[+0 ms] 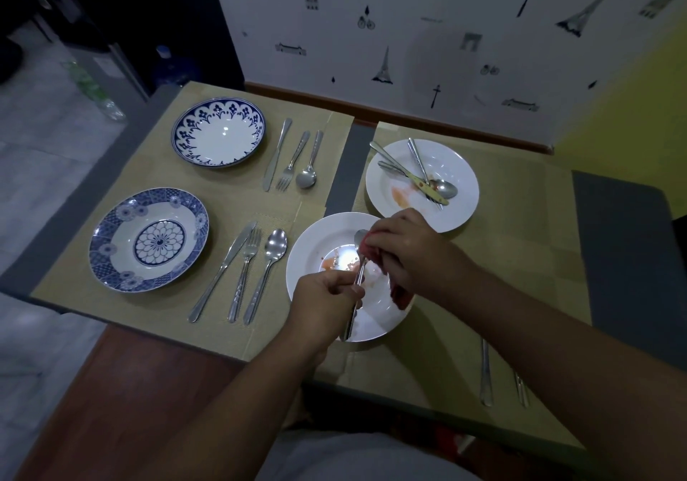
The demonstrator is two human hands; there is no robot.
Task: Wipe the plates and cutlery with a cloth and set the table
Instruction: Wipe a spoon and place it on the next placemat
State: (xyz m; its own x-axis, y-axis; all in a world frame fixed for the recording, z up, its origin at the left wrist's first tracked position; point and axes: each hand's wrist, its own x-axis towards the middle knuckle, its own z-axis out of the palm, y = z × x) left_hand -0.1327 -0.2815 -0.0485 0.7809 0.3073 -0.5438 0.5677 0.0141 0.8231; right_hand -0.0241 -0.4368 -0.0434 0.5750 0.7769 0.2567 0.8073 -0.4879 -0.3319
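One head-worn camera looks forward and steeply down — close above the table (539,220), wall behind.

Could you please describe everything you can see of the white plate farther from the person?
The far white plate is round, plain and glossy, ceramic by its look, with a wide rim and shallow well. It lies flat on a tan placemat near the wall. Orange smears soil its well; dirty cutlery lies across it.

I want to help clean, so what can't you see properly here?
Head view, the only one:
cloth: mostly hidden inside the right hand.
spoon: bowl partly covered by cloth, handle partly by the left hand.
two cutlery pieces near the front: tops hidden behind the right arm, type unclear.
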